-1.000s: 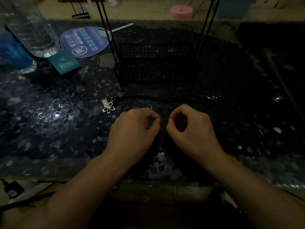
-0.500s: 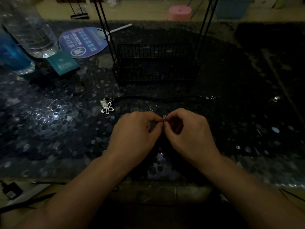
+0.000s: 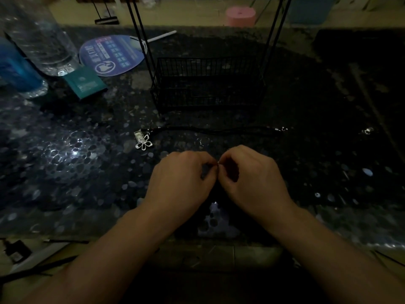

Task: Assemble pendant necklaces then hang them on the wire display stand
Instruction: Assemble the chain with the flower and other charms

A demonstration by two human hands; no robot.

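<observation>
Probably a dim home craft table (image 3: 65,172): water bottle (image 3: 41,40), hand fan (image 3: 111,54).

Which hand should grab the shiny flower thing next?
Probably the left hand. The flower pendant lies up and to the left of it on the table, so the right hand would have to cross over. Both hands are busy pinching a tiny metal piece first.
</observation>
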